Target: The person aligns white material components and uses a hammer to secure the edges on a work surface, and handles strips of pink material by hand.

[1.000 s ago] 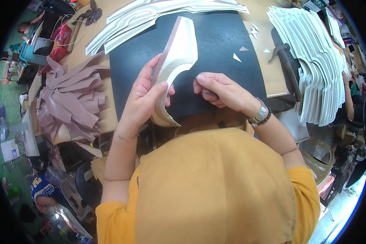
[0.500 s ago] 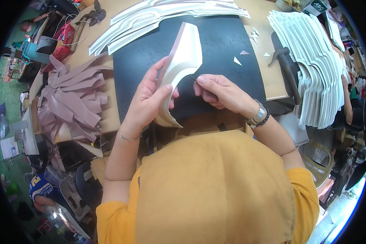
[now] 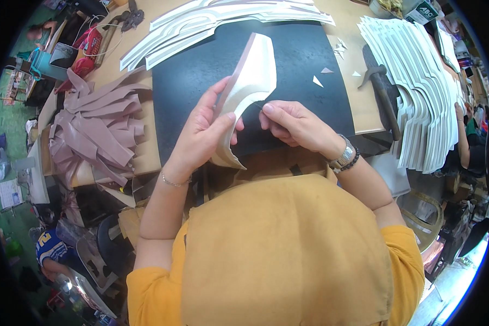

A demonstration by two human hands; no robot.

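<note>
My left hand (image 3: 201,127) is closed round the lower middle of a long, curved leather piece (image 3: 259,68), thumb on its white face. The piece is mauve along its left edge and stands tilted, its broad end up and its narrow end curling down toward my apron. My right hand (image 3: 296,124) pinches a thin dark pointed tool (image 3: 258,105) between thumb and fingers. The tool's tip is by the inner curve of the piece; whether it touches the edge I cannot tell. Most of the tool is hidden in my fingers.
A black mat (image 3: 304,51) lies under my hands, with small white offcuts (image 3: 317,81) on it. Mauve leather strips (image 3: 100,127) are heaped on the left. White-backed pieces (image 3: 201,32) lie at the back; more are stacked (image 3: 418,92) on the right beside a dark hammer-like tool (image 3: 383,92).
My left hand and the leather piece have shifted slightly to the right. My right hand keeps its pinch on the tool and has barely moved.
</note>
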